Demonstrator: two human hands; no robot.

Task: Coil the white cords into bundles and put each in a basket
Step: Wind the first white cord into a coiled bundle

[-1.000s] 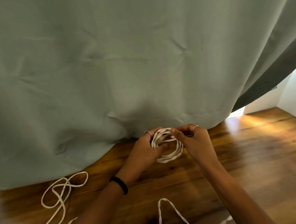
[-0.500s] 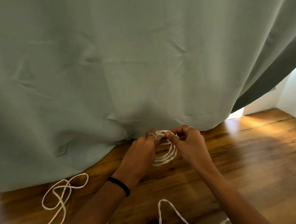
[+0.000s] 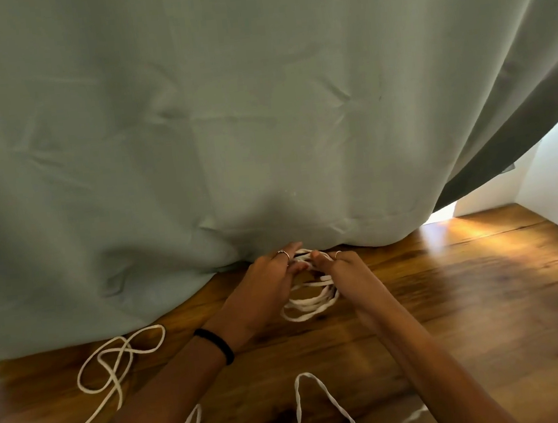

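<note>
**Bundle nearly tied off, no basket in sight yet**

My left hand [image 3: 261,289] and my right hand [image 3: 346,273] are close together at the far edge of the dark wooden floor [image 3: 487,310], right where the hem of the sage-green curtain [image 3: 260,110] meets the boards. Both are clamped on the coiled white cord bundle [image 3: 310,306]: my left fingers curl round its left side, and my right thumb and fingers pinch the top strands, where a short cord end sticks out just beside my right hand.

A second ago the coil stood up as a round ring between my hands. Now I have lowered it and pressed it flatter, so its lower loops hang towards the floor and the top is bunched tight between my fingertips. I judge that I am wrapping or tucking the loose end to lock the coil, so this bundle is close to done.

A loose white cord in open loops [image 3: 121,359] lies near the left edge of the floor, and a twisted white cord loop [image 3: 311,401] lies near the front edge, both uncoiled. No basket shows, so I will have to find one after the tie-off, and most of the task remains.
</note>
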